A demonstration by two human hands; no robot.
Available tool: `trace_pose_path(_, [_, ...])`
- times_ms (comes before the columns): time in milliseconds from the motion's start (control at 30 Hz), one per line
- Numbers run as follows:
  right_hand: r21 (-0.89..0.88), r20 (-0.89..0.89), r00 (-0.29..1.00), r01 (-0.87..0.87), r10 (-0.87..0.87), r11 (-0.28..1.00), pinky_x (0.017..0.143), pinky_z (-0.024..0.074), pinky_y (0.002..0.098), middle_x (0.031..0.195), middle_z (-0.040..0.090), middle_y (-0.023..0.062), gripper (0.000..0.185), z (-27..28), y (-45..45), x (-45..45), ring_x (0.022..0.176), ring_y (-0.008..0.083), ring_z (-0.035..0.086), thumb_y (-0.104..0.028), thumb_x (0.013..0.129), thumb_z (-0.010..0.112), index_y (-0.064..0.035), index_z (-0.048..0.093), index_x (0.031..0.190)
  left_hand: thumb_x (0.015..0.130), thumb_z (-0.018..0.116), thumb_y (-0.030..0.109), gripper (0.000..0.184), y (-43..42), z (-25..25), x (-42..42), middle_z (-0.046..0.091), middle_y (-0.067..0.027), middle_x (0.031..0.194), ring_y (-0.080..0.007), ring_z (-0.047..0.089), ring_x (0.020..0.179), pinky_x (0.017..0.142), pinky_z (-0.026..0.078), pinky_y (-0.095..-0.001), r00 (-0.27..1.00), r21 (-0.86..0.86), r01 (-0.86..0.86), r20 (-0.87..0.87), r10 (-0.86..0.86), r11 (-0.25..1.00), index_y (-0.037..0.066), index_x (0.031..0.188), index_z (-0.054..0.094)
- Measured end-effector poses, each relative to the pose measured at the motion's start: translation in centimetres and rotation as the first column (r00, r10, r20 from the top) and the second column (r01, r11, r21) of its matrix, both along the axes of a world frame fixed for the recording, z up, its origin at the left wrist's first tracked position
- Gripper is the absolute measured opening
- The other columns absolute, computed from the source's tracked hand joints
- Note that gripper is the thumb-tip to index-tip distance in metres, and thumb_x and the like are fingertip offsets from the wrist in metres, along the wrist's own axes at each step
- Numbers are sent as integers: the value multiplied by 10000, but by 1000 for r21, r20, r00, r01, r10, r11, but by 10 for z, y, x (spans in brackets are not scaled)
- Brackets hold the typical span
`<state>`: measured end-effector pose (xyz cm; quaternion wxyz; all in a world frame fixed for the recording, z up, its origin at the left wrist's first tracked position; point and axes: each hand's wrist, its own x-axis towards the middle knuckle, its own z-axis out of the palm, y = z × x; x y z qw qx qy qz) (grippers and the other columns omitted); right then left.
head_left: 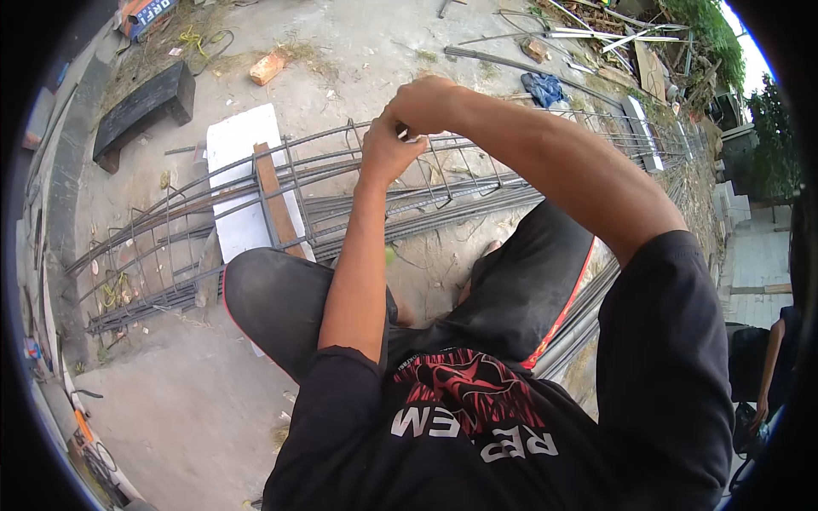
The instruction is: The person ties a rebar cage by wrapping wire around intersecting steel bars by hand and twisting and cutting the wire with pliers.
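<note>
A long cage of steel rebar point(290, 175) with square stirrups runs across in front of my knees. My left hand point(388, 155) is at its upper bars, fingers curled, with the thumb side toward the other hand. Directly beyond it, my right hand point(423, 104) bends down over the same spot, its fingers bunched close to the left ones. What the two hands grip between them is hidden by the fingers. Left of the hands, a white block point(243, 136) and a brown strip point(269, 183) lie at the cage.
Loose steel rods point(349, 213) lie along the cage near my legs. A black bench-like block point(145, 115) stands at left, with a brick point(268, 67) beyond. Blue cloth point(545, 88) and scrap lie at upper right. Another person point(767, 366) is at the right edge.
</note>
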<state>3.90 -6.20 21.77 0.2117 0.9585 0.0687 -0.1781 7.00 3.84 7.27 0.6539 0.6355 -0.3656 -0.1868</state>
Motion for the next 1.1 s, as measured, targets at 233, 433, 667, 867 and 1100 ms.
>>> trace_pose_path(233, [155, -223, 940, 294, -257, 943, 804, 576, 425, 949, 768, 165, 400, 1, -3, -18, 915, 267, 751, -294, 780, 797, 15, 737, 1026, 844, 666, 18, 361, -9, -13, -12, 702, -196, 976, -410, 664, 991, 899, 494, -516, 858, -64, -272, 436, 273, 960, 26, 1200, 609])
trace_pose_path(433, [-121, 24, 990, 142, -140, 982, 753, 574, 385, 1008, 785, 66, 188, 0, 12, -23, 955, 227, 751, -219, 840, 793, -134, 798, 1007, 830, 716, 75, 394, -21, -27, 28, 733, -252, 1015, -439, 690, 1023, 861, 545, -484, 962, 333, 201, 108, -249, 921, 22, 1217, 669])
trace_pose_path(667, [285, -666, 521, 839, -533, 464, 536, 577, 342, 705, 716, 99, 250, -2, -12, -15, 602, 196, 707, -201, 801, 845, -2, 721, 886, 712, 821, 72, 567, -1, -9, -32, 697, -172, 1199, -377, 640, 1144, 935, 497, -518, 883, 63, -234, 432, 184, 970, 44, 1241, 620])
trace_pose_path(867, [-178, 10, 992, 126, -126, 976, 752, 618, 366, 996, 794, 96, 118, -15, 26, -32, 936, 251, 776, -144, 855, 749, -114, 800, 957, 771, 755, 75, 493, -19, -17, 23, 718, -203, 1105, -424, 648, 1086, 956, 487, -516, 906, 499, 309, 106, -410, 810, 27, 1238, 605])
trace_pose_path(1100, [257, -384, 727, 677, -570, 690, 621, 617, 390, 802, 741, 149, 307, -17, -16, -40, 725, 256, 744, -212, 760, 860, 32, 705, 862, 821, 722, 74, 472, -3, -18, -37, 688, -167, 1235, -367, 611, 1224, 1066, 434, -534, 880, 155, -170, 468, 79, 973, 67, 1287, 644])
